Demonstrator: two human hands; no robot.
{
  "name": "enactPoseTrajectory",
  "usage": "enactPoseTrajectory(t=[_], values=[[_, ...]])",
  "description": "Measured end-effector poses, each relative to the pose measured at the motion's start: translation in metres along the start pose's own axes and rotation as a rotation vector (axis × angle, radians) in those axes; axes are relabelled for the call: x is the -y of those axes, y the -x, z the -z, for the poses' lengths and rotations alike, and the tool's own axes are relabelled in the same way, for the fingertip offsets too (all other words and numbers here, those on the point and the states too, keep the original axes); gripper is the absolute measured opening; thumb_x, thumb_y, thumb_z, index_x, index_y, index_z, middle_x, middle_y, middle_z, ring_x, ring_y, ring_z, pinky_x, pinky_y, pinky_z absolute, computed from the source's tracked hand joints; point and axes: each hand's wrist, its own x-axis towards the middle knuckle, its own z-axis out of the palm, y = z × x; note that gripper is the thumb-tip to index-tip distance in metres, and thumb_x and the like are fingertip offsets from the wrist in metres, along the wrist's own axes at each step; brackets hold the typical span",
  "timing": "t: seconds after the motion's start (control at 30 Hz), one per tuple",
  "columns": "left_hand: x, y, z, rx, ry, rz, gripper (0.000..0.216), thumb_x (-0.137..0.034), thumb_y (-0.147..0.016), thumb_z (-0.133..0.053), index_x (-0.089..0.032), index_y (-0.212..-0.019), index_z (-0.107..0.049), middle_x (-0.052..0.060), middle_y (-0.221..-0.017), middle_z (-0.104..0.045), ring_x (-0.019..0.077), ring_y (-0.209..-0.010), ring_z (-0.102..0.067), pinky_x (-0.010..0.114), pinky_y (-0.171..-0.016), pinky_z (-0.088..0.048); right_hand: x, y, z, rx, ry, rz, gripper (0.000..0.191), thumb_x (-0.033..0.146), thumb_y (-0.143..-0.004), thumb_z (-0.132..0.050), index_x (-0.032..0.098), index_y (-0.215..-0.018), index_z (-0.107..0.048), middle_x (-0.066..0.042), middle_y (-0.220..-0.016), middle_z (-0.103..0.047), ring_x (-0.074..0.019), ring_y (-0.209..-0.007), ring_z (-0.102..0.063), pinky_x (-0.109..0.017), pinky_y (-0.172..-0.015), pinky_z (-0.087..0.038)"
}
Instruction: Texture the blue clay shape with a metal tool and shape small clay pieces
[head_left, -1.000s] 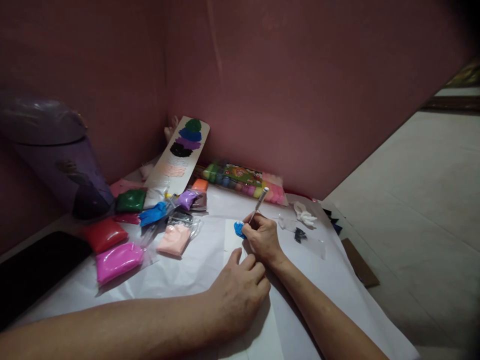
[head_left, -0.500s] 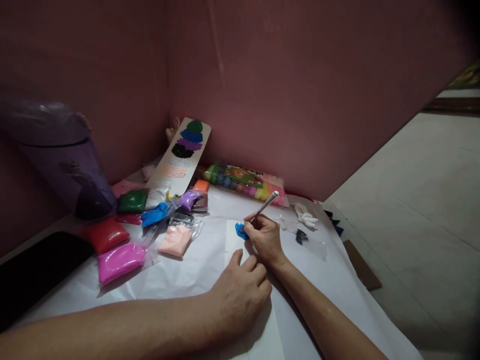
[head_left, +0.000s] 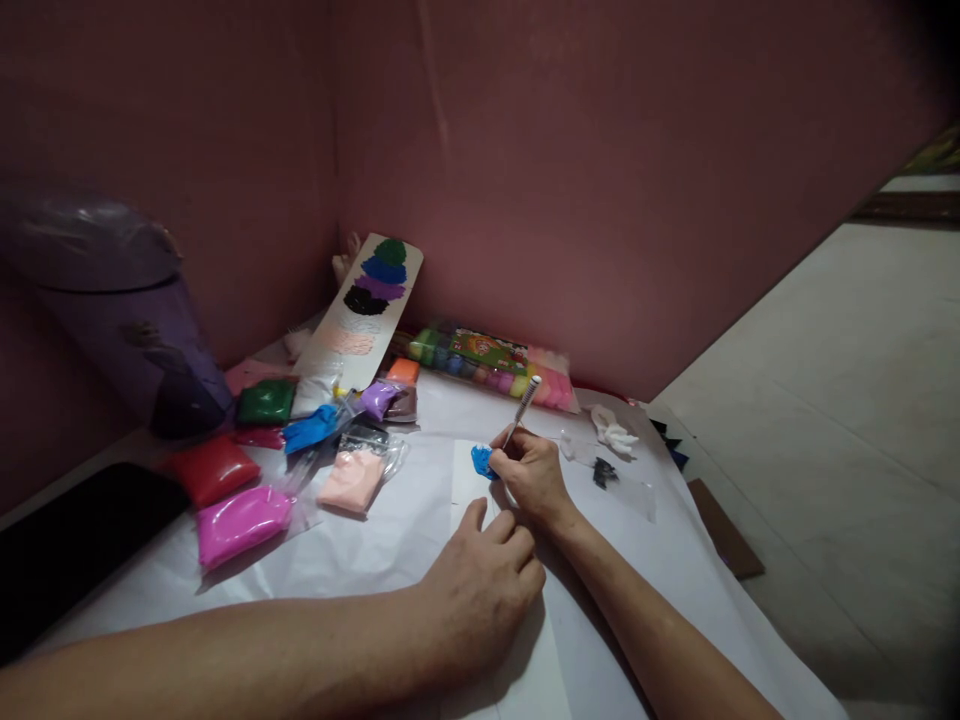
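Observation:
My right hand [head_left: 529, 476] pinches a slim pen [head_left: 525, 404] with a white, dark-banded upper end. Its lower tip is hidden behind my fingers, beside a patch of blue clay [head_left: 481, 461] near the far end of a white card strip [head_left: 466, 487]. My left hand [head_left: 487, 580] rests on the strip just below, holding nothing, its fingers loosely bent and a little apart.
To the left lie clay packets: blue [head_left: 311, 430], peach [head_left: 351, 482], pink [head_left: 244, 525] and red [head_left: 214, 470]. Behind them leans a card with colour patches [head_left: 384, 270]. A clay pack [head_left: 487, 365] lies along the wall; white scraps [head_left: 613, 432] sit right.
The pen's upper end has swung slightly left and stands more upright in my right hand. My left hand has stayed in place.

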Motion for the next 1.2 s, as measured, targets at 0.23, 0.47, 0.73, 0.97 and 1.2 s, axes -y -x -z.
enactPoseTrajectory(t=[0.23, 0.47, 0.73, 0.97, 1.2], values=[[-0.001, -0.001, 0.004, 0.028, -0.001, 0.01, 0.009, -0.024, -0.081, -0.054, -0.016, -0.082, -0.059, 0.008, -0.089, -0.059, 0.0241, -0.087, -0.048, 0.047, -0.082, -0.035, 0.0, -0.003, 0.009, 0.051, 0.042, 0.023, 0.007, 0.013, -0.064, -0.052, 0.017, -0.06, -0.057, 0.004, -0.051, -0.052, -0.0103, -0.048, -0.046, -0.02, -0.046, -0.037], [0.0, 0.0, 0.001, 0.012, -0.029, 0.004, 0.007, -0.024, -0.08, -0.055, -0.017, -0.08, -0.057, 0.006, -0.086, -0.058, 0.0232, -0.084, -0.048, 0.046, -0.08, -0.035, -0.007, -0.006, 0.015, 0.077, 0.036, 0.066, 0.009, 0.011, -0.064, -0.051, 0.017, -0.06, -0.057, 0.003, -0.049, -0.051, -0.0109, -0.047, -0.045, -0.021, -0.044, -0.036], [-0.001, -0.001, 0.005, 0.025, -0.032, 0.002, 0.012, -0.027, -0.078, -0.058, -0.016, -0.083, -0.056, 0.006, -0.086, -0.058, 0.0228, -0.082, -0.048, 0.045, -0.078, -0.035, -0.013, -0.012, 0.024, 0.017, 0.205, 0.176, 0.01, 0.012, -0.069, -0.051, 0.017, -0.067, -0.059, 0.004, -0.054, -0.052, -0.0105, -0.05, -0.045, -0.022, -0.052, -0.037], [0.0, -0.001, 0.004, 0.03, -0.031, 0.001, 0.013, -0.028, -0.076, -0.058, -0.016, -0.081, -0.055, 0.006, -0.087, -0.057, 0.0233, -0.082, -0.047, 0.046, -0.078, -0.036, -0.019, -0.015, 0.026, -0.095, 0.008, 0.159, 0.007, 0.02, -0.078, -0.054, 0.017, -0.076, -0.06, 0.002, -0.06, -0.055, -0.0114, -0.054, -0.05, -0.023, -0.056, -0.041], [0.0, 0.0, 0.001, 0.015, -0.029, -0.005, 0.012, -0.027, -0.079, -0.057, -0.016, -0.082, -0.057, 0.007, -0.085, -0.057, 0.023, -0.082, -0.047, 0.046, -0.079, -0.035, -0.013, -0.013, 0.02, 0.123, -0.139, 0.054, 0.011, 0.025, -0.078, -0.06, 0.015, -0.076, -0.065, -0.002, -0.068, -0.062, -0.0135, -0.061, -0.055, -0.024, -0.059, -0.045]])
